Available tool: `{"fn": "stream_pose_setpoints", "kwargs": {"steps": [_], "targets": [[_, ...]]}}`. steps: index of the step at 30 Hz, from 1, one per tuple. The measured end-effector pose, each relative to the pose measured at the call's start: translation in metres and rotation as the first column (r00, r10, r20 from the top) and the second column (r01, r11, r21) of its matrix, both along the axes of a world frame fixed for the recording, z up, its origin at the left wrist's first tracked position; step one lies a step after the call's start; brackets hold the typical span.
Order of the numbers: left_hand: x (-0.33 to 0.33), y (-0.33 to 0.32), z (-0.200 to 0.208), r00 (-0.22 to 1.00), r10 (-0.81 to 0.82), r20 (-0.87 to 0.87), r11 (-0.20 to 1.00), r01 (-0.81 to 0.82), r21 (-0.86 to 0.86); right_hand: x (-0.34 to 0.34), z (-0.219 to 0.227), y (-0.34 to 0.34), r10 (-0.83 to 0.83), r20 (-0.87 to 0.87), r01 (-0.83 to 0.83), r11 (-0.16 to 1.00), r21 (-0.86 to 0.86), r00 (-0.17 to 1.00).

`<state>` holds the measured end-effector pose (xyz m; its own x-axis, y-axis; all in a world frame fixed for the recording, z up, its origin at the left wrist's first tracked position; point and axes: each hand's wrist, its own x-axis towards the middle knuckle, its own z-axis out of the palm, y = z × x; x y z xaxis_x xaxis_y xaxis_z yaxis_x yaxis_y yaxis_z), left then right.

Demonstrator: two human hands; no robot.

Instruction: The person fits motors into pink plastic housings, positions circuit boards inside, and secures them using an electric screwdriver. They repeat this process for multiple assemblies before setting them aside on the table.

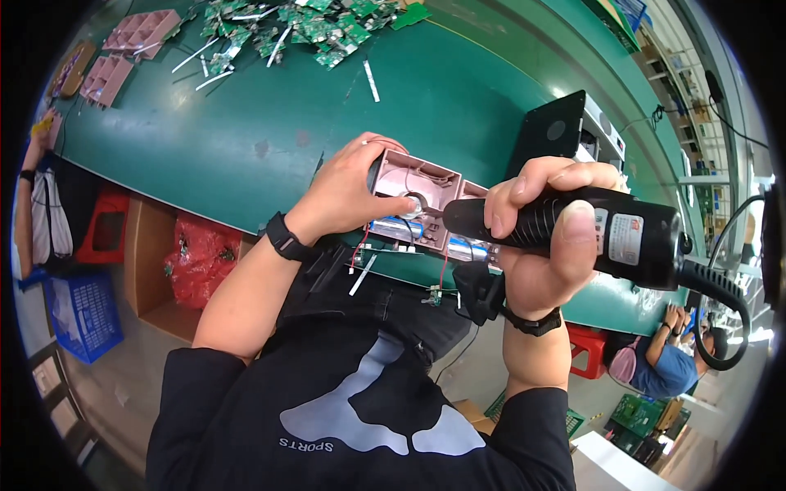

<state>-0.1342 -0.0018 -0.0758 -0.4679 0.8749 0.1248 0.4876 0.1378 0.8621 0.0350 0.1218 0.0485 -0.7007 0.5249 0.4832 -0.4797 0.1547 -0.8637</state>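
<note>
Left hand [352,192] wrapped around a pinkish plastic casing [413,192], held above the near edge of the green table [246,123]; right hand [544,237] gripping a black electric screwdriver [589,233], tip against the casing; circuit boards [303,29] lie well apart

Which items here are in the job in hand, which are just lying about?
In hand:
- left hand holding the pink plastic housing
- right hand gripping the black electric screwdriver, tip in the housing
- blue battery cells and red wires on the housing

Lying about:
- green circuit boards
- empty pink housings
- black box
- green table
</note>
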Motion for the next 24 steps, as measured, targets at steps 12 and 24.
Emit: {"fn": "stream_pose_setpoints", "kwargs": {"steps": [12, 24], "targets": [[0.0, -0.001, 0.002, 0.999, -0.009, 0.044, 1.0, 0.009, -0.012, -0.015, -0.02, 0.001, 0.015, 0.075, -0.015, 1.0, -0.008, 0.997], [-0.004, 0.003, -0.008, 0.998, -0.052, -0.042, 0.998, 0.052, 0.017, -0.018, -0.036, -0.003, -0.165, 0.085, 0.148, 0.972, 0.18, 0.983]]}}
